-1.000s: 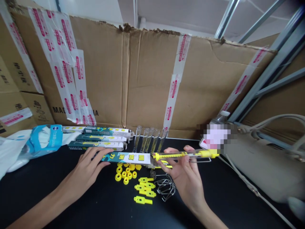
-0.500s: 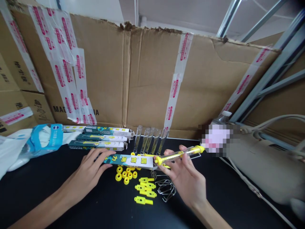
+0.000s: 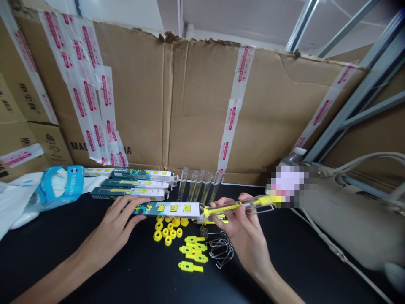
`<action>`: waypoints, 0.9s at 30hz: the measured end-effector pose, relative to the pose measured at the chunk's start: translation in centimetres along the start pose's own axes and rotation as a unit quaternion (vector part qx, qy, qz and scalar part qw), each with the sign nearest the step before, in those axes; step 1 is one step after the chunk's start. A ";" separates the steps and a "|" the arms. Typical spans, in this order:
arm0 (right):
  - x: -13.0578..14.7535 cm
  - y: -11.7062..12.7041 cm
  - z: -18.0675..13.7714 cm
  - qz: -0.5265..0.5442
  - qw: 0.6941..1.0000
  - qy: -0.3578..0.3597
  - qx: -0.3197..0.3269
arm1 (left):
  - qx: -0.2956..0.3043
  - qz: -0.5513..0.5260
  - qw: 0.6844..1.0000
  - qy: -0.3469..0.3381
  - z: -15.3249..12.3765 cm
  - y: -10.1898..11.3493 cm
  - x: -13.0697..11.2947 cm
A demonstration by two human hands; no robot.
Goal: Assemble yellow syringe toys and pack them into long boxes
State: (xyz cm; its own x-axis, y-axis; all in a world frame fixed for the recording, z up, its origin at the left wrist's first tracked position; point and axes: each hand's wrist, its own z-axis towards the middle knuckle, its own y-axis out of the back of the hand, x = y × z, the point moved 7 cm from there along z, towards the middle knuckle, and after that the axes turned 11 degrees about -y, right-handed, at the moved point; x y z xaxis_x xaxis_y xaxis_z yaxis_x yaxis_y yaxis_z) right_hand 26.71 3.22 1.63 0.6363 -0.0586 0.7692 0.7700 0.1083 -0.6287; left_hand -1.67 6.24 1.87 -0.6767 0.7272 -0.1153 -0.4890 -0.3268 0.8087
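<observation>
My left hand (image 3: 122, 221) is closed around the left end of a narrow green-and-white carton (image 3: 172, 209) with yellow characters, held level above the table. In my right hand (image 3: 245, 232) is a clear tubular spring scale (image 3: 234, 207) with yellow fittings and a wire hook at its right end. The scale's yellow left tip is right at the carton's open right end; I cannot tell whether it is inside. Below the carton lie several yellow rings (image 3: 165, 232), flat yellow pull tabs (image 3: 193, 249) and bent wire hooks (image 3: 221, 251).
Clear tubes (image 3: 202, 185) stand in a row behind the carton. Similar cartons (image 3: 136, 184) are stacked at back left, beside a blue-and-white plastic pack (image 3: 63, 183). A bottle (image 3: 289, 173) and a beige bag (image 3: 351, 211) are on the right. A tall cardboard wall (image 3: 196, 105) closes off the back.
The carton has shifted slightly left and up with my left hand. The spring scale has tilted a little flatter, its left tip staying close to the carton's opening.
</observation>
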 end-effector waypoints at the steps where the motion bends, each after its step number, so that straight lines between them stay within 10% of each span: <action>1: 0.0 0.1 0.0 -0.001 1.000 0.003 -0.001 | 0.000 0.005 1.000 -0.008 0.0 0.0 -0.1; 17: -0.4 0.8 0.3 -0.015 0.999 0.004 -0.037 | -0.036 0.044 0.994 -0.094 0.4 1.2 -0.8; 27: -0.2 1.1 0.2 -0.066 0.997 0.017 -0.038 | -0.042 0.001 0.999 -0.007 -0.1 0.4 0.7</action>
State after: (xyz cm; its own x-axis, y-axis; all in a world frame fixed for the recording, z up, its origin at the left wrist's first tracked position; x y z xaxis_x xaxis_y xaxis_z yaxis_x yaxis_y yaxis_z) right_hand 27.42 3.52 0.76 0.5298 -0.1003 0.8422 0.8474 0.0216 -0.5305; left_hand -2.38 6.56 2.09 -0.6700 0.7350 -0.1046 -0.5325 -0.3775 0.7576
